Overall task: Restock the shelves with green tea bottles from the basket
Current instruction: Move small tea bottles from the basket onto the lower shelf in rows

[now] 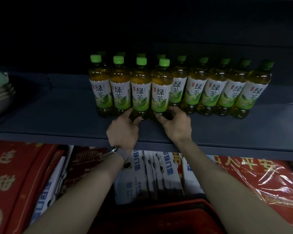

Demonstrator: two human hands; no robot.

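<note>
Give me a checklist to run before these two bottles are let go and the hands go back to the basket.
1. Left hand grips the third front bottle at its base: ok.
2. Right hand grips the fourth front bottle at its base: ok.
3. Both bottles upright, labels facing out: ok.
4. Front row filled across: not ok; the five back-row bottles to the right have none ahead of them.
5. Bare shelf in front of those for more: ok.
6. Bottles left in the red basket: cannot tell; its inside is dark.
</note>
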